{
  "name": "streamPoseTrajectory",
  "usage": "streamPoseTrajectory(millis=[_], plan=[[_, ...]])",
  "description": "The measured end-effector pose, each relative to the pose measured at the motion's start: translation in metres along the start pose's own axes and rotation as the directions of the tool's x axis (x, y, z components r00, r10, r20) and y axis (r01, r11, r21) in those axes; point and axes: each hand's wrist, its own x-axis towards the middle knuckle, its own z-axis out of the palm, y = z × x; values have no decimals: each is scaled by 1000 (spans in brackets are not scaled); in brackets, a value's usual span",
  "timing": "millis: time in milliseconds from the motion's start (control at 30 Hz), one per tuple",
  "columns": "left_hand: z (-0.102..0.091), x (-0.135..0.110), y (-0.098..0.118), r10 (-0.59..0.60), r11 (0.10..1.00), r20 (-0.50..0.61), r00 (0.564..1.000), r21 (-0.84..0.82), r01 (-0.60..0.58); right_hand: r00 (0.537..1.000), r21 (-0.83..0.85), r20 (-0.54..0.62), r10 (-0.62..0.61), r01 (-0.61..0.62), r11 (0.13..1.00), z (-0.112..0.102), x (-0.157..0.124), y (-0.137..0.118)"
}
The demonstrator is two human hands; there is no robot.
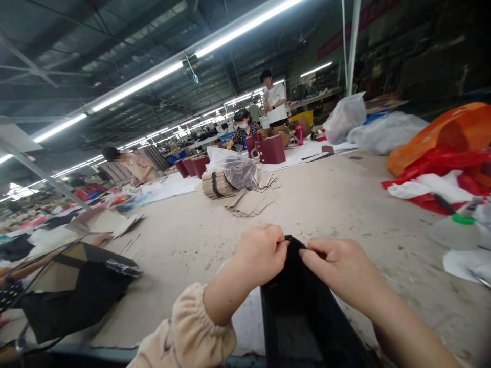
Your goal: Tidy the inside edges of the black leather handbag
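A black bag piece (307, 312) with a hollow inside stands at the near edge of the table, its narrow end pointing away from me. My left hand (264, 253) pinches the top rim at the far end, thumb and fingers closed on it. Close by on the right, my right hand (333, 255) grips the same rim between thumb and curled fingers. The two hands are a short gap apart. The lower part of the black bag piece runs out of view at the bottom.
Cardboard strips (251, 202) and a banded bundle (217, 185) lie ahead on the table (184, 240). Maroon boxy bags (271, 150) stand farther back. Another black bag (76, 286) is at left, near a co-worker's arm. Orange plastic (441, 135) and a green-capped bottle (456, 230) sit at right.
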Motion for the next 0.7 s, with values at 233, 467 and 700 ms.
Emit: streamPoseTrajectory(millis=[233, 467, 700], plan=[[4, 3, 4, -22, 999, -12, 1000, 26, 22, 1000, 10, 14, 20, -20, 1000, -3, -1, 3], [3, 1, 10, -39, 999, -15, 999, 26, 39, 1000, 34, -2, 3, -3, 999, -2, -3, 8], [6, 2, 17, -50, 997, -22, 998, 61, 51, 1000, 17, -20, 3, -3, 1000, -6, -4, 9]])
